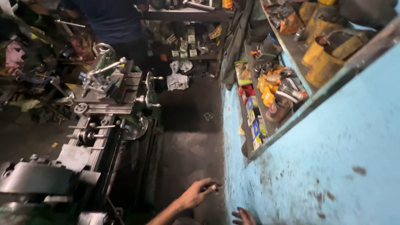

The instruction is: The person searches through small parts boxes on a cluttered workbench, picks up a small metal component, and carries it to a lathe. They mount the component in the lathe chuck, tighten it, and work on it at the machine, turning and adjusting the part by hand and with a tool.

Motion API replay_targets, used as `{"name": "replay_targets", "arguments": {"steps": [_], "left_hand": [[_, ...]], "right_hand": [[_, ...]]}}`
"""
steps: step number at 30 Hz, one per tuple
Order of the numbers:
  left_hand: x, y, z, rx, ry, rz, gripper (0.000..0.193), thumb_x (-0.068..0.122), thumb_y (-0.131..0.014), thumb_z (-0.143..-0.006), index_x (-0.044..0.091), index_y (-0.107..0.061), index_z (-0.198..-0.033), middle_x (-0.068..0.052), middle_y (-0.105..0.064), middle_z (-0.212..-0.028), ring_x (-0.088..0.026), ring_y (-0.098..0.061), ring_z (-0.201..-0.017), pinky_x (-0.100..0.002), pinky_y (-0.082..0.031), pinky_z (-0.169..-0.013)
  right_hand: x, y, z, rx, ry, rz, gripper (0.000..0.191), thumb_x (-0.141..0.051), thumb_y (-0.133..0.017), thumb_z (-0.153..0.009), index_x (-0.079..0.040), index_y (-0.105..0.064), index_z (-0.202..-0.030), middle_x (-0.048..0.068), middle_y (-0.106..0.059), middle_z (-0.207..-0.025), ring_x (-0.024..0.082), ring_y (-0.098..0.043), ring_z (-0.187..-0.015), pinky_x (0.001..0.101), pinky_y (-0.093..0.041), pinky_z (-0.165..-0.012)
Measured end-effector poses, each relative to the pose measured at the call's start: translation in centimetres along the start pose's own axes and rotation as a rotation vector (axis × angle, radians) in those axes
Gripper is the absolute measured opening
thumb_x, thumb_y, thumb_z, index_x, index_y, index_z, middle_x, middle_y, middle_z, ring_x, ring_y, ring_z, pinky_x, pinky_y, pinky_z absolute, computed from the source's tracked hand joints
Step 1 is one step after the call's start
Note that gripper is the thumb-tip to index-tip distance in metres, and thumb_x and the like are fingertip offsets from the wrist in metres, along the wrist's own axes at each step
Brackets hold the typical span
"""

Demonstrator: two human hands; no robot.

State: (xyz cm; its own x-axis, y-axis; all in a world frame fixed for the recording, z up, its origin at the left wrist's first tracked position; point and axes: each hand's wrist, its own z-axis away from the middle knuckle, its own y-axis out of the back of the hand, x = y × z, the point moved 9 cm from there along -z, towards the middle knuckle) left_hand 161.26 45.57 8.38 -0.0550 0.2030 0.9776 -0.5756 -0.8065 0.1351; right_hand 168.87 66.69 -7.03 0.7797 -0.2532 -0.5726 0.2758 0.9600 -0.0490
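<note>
My left hand (196, 193) reaches out low over the dark floor, its fingers pinched on a small dark object (213, 186) too blurred to identify. My right hand (244, 216) shows only partly at the bottom edge. Its fingers are spread and empty, against the foot of the blue wall (333, 158). The two hands are about a hand's width apart.
A metal lathe (104, 96) with handwheels runs along the left. A person in a dark blue shirt (112, 21) stands behind it. Wall shelves (266, 96) on the right hold boxes and yellow cans. White rags (177, 79) lie on the floor by a back rack.
</note>
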Motion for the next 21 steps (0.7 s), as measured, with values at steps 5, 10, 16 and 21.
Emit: {"name": "replay_targets", "arguments": {"steps": [5, 10, 16, 21], "left_hand": [[-2.3, 1.7, -7.6, -0.022, 0.069, 0.136, 0.032, 0.031, -0.054, -0.106, 0.009, -0.062, -0.128, -0.003, -0.072, -0.107, -0.011, -0.065, -0.099, -0.031, -0.053, -0.093], [-6.1, 8.3, -16.3, 0.037, 0.079, 0.261, 0.029, 0.030, -0.058, -0.105, 0.008, -0.063, -0.124, -0.002, -0.072, -0.107, -0.009, -0.066, -0.101, -0.029, -0.053, -0.094], [-8.1, 22.3, -28.1, 0.148, 0.080, 0.259, 0.029, 0.031, -0.064, -0.102, 0.009, -0.064, -0.121, -0.002, -0.072, -0.104, -0.009, -0.064, -0.097, -0.027, -0.052, -0.091], [-5.4, 38.1, -36.6, 0.319, 0.068, 0.227, 0.028, 0.029, -0.066, -0.098, 0.010, -0.065, -0.119, 0.000, -0.070, -0.098, -0.008, -0.062, -0.091, -0.026, -0.053, -0.084]], "right_hand": [[-5.9, -2.5, -5.2, -0.050, -0.031, 0.124, 0.048, -0.041, -0.057, -0.096, -0.016, -0.057, -0.138, 0.013, -0.075, -0.120, 0.032, -0.070, -0.091, 0.0487, -0.058, -0.077], [-13.6, -7.7, -12.6, -0.101, -0.029, 0.202, 0.048, -0.041, -0.057, -0.096, -0.015, -0.059, -0.136, 0.012, -0.076, -0.117, 0.030, -0.070, -0.089, 0.0461, -0.059, -0.075], [-27.4, -16.8, -22.9, -0.102, 0.043, 0.236, 0.047, -0.041, -0.057, -0.096, -0.014, -0.062, -0.134, 0.011, -0.078, -0.113, 0.027, -0.071, -0.087, 0.0429, -0.059, -0.074], [-40.7, -23.2, -30.2, -0.124, 0.201, 0.316, 0.046, -0.042, -0.058, -0.096, -0.013, -0.064, -0.132, 0.010, -0.079, -0.110, 0.024, -0.072, -0.085, 0.0403, -0.060, -0.072]]}}
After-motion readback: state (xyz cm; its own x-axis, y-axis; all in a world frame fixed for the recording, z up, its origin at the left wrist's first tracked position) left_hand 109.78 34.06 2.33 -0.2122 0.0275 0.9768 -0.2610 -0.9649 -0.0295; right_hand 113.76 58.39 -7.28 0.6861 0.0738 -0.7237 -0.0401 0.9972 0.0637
